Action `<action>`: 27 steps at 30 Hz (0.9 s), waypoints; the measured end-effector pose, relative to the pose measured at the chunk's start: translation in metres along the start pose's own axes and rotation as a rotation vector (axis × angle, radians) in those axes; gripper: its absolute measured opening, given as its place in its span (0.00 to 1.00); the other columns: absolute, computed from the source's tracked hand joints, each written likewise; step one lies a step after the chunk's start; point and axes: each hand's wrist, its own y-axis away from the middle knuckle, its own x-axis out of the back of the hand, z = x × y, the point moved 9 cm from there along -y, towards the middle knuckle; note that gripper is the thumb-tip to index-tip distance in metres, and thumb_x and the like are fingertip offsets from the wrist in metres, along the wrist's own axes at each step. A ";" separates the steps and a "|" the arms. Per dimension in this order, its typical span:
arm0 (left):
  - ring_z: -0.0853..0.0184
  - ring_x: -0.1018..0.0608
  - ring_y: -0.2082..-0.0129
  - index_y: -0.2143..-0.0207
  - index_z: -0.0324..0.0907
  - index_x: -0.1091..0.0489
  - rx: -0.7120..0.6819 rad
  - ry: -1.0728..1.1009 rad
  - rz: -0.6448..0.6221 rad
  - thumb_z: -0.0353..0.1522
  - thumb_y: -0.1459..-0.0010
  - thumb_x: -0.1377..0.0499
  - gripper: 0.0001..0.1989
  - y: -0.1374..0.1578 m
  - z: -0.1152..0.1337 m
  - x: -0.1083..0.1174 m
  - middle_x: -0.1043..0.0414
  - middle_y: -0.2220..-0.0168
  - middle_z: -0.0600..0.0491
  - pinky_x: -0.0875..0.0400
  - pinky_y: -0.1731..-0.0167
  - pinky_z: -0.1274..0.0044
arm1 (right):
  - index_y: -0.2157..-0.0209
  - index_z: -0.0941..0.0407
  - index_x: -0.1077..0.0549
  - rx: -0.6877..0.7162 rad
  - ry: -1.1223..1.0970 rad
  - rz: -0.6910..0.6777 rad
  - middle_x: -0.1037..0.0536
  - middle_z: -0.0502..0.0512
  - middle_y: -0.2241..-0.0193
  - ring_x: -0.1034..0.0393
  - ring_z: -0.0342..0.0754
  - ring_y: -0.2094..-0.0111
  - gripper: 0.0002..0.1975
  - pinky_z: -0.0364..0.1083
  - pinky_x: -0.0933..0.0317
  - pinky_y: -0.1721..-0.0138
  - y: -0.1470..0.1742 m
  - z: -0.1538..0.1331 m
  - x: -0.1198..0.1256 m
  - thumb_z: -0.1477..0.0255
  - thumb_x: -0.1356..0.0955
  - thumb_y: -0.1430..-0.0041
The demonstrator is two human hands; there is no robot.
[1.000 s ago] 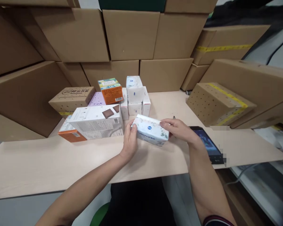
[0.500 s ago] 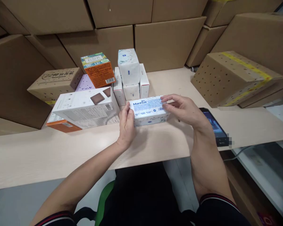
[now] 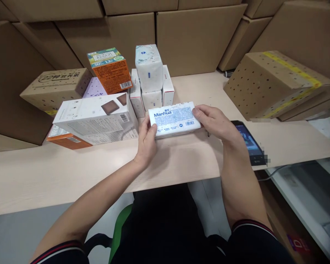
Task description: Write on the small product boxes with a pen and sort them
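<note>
Between my two hands is a white and blue tissue pack (image 3: 173,119) lettered "Manhua", its printed face tilted up towards me. My left hand (image 3: 147,141) grips the left end, thumb on the near edge. At the right end, my right hand (image 3: 213,121) holds the corner with the thumb on top. Just behind stand two more tissue packs, an upper one (image 3: 149,68) resting on a lower one (image 3: 152,99). Narrow white boxes flank them, one on the left (image 3: 136,93) and one on the right (image 3: 168,86).
To the left, a white box with brown squares (image 3: 96,119), an orange box (image 3: 110,71) and a dotted carton (image 3: 56,88) are grouped together. A taped carton (image 3: 272,86) and a dark-screened device (image 3: 249,141) lie right. Large cartons (image 3: 198,40) wall the back of the table (image 3: 99,170).
My right fingers have closed onto the pack's right end. The pack has come up slightly and its printed face tilts more towards me. The view has shifted a little.
</note>
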 end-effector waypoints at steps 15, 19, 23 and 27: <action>0.58 0.42 0.33 0.40 0.48 0.36 -0.013 -0.298 0.122 0.47 0.34 0.48 0.24 0.012 0.025 0.008 0.39 0.38 0.47 0.52 0.32 0.64 | 0.70 0.53 0.33 -0.048 -0.139 0.047 0.26 0.52 0.72 0.31 0.45 0.72 0.22 0.45 0.33 0.70 0.001 0.003 0.005 0.47 0.34 0.40; 0.57 0.41 0.32 0.39 0.47 0.38 0.019 -0.253 0.111 0.48 0.33 0.50 0.26 0.012 0.019 0.006 0.41 0.36 0.45 0.51 0.32 0.62 | 0.67 0.54 0.32 -0.083 -0.072 0.006 0.27 0.51 0.74 0.34 0.42 0.75 0.20 0.43 0.38 0.74 0.002 0.004 0.001 0.50 0.34 0.39; 0.55 0.42 0.32 0.40 0.46 0.36 0.088 -0.258 0.126 0.47 0.34 0.48 0.25 0.010 0.013 0.009 0.40 0.36 0.45 0.53 0.31 0.60 | 0.66 0.54 0.29 -0.109 -0.004 -0.076 0.30 0.49 0.78 0.38 0.41 0.80 0.20 0.43 0.43 0.79 0.004 0.003 -0.005 0.51 0.35 0.38; 0.53 0.41 0.33 0.43 0.46 0.32 0.126 -0.304 0.109 0.44 0.34 0.48 0.21 0.010 0.015 0.009 0.36 0.39 0.44 0.54 0.31 0.59 | 0.70 0.55 0.27 -0.062 0.021 -0.075 0.32 0.48 0.80 0.40 0.40 0.80 0.21 0.43 0.44 0.77 0.005 -0.003 -0.006 0.52 0.36 0.37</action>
